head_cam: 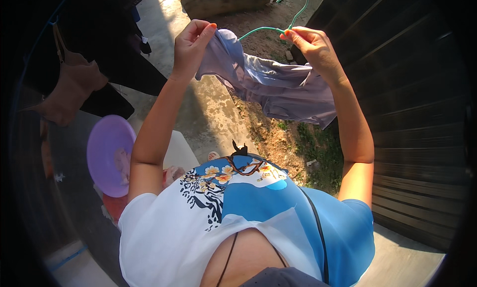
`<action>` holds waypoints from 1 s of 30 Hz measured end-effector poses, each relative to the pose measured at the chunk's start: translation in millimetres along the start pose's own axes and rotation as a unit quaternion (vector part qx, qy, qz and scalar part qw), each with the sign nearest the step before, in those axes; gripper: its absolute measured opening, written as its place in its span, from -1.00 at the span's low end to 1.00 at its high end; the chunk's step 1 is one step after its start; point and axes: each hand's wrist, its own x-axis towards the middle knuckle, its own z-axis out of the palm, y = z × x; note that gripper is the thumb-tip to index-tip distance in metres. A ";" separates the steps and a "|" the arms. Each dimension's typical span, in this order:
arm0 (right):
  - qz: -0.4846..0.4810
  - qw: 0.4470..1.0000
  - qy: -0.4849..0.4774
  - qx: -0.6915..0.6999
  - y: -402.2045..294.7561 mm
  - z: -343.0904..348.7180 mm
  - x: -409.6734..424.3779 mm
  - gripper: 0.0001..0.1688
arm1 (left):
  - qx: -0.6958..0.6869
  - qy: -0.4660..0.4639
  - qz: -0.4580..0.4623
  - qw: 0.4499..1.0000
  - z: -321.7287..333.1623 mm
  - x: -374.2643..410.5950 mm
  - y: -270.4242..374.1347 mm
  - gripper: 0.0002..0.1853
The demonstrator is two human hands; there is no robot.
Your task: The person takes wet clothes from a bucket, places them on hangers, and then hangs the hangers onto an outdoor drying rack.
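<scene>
A light purple garment (283, 82) of thin cloth hangs in front of me, partly in sunlight. My left hand (193, 45) pinches its upper left end between thumb and fingers. A green clothes hanger (261, 28) shows above the cloth, its hook curving up at the top of the picture. My right hand (311, 48) grips the hanger at the base of its hook. One arm of the hanger runs left into the cloth by my left hand; the rest is hidden behind the cloth and my right hand.
At left a beige bra (72, 82) hangs from a blue hanger, near dark hanging clothes (108, 52). A purple basin (108, 156) holding pale cloth stands below them. A dark slatted wall (410, 112) rises on the right. A planter (227, 3) lies ahead beyond bare soil.
</scene>
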 end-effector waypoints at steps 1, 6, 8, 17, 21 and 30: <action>-0.023 1.000 -0.005 0.009 4.5 -1.2 2.7 -0.69 | 0.036 -0.012 0.015 0.999 -0.9 -1.5 -0.7 -0.84; -0.029 0.994 0.006 0.103 10.6 5.7 3.7 -0.74 | 0.140 -0.139 -0.028 0.980 -17.6 -3.9 -18.4 -0.84; -0.036 0.993 -0.007 0.115 12.0 3.7 3.7 -0.72 | 0.156 -0.102 0.010 0.982 -7.1 -4.6 -16.6 -0.81; 0.050 0.984 -0.027 0.171 -2.5 -7.9 -3.0 -0.69 | 0.135 -0.176 -0.063 0.973 -23.9 4.0 1.1 -0.54; 0.056 0.973 -0.007 0.224 -8.0 -6.5 -10.9 -0.69 | -0.045 -0.084 -0.058 0.994 -24.3 -11.3 -21.9 -0.50; 0.015 0.972 0.026 0.232 -13.3 -4.0 -18.4 -0.66 | -0.074 -0.009 -0.145 0.987 -35.8 -47.8 -54.7 -0.75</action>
